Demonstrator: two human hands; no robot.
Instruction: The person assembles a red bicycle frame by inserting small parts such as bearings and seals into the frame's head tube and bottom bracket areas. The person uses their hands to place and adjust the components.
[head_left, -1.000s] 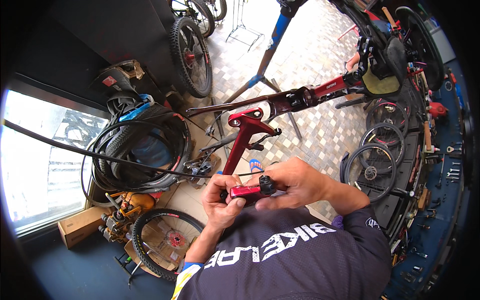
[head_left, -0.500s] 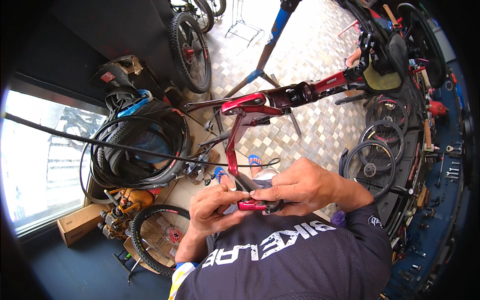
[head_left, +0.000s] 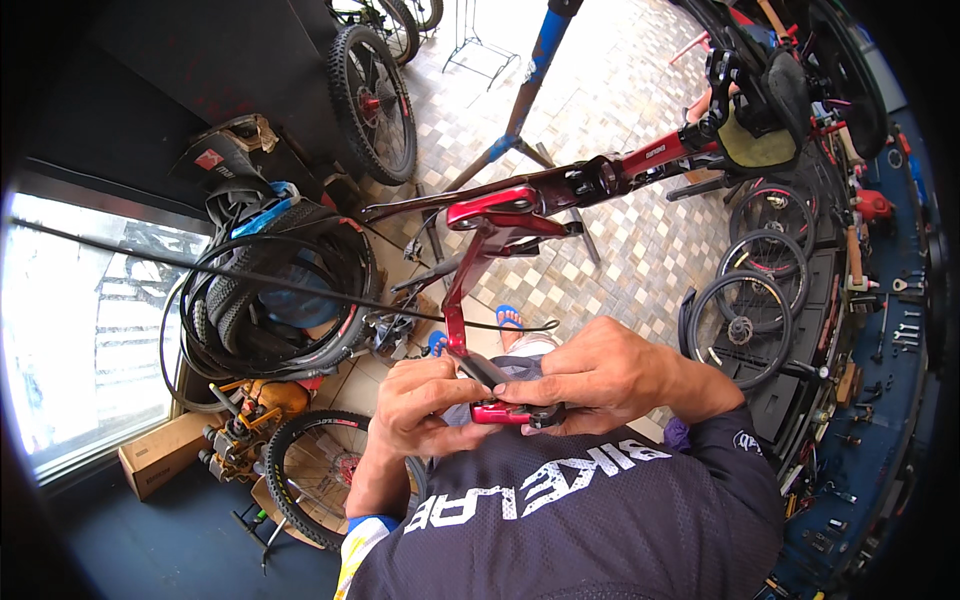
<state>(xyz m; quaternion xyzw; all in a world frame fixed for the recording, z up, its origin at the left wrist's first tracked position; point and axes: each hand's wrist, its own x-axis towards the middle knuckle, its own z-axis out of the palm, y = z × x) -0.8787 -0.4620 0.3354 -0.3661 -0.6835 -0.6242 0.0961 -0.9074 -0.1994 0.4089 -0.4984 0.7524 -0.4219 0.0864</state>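
A glossy red bicycle frame (head_left: 490, 212) stretches from the upper right down toward my body. Its slim rear arm ends in a red and black tip (head_left: 492, 413) close to my chest. My left hand (head_left: 413, 408) pinches this tip from the left, thumb below and index finger on top. From the right, my right hand (head_left: 605, 378) grips the same tip, its fingers and thumb closed around it. A dark strip (head_left: 484, 371) along the arm runs to the fingertips. Whatever small part lies under the fingers is hidden.
A blue stand post (head_left: 540, 75) rises beyond the frame. Left are piled black tires (head_left: 235, 280), a thin black cable (head_left: 300, 295) crossing toward the hands, a cardboard box (head_left: 165, 452) and a wheel (head_left: 320, 475). Wheels (head_left: 742, 330) and a tool-covered bench (head_left: 890, 400) stand right.
The view has shifted slightly, and the frame sits a little lower and farther left in it. Both hands keep their hold on the frame tip.
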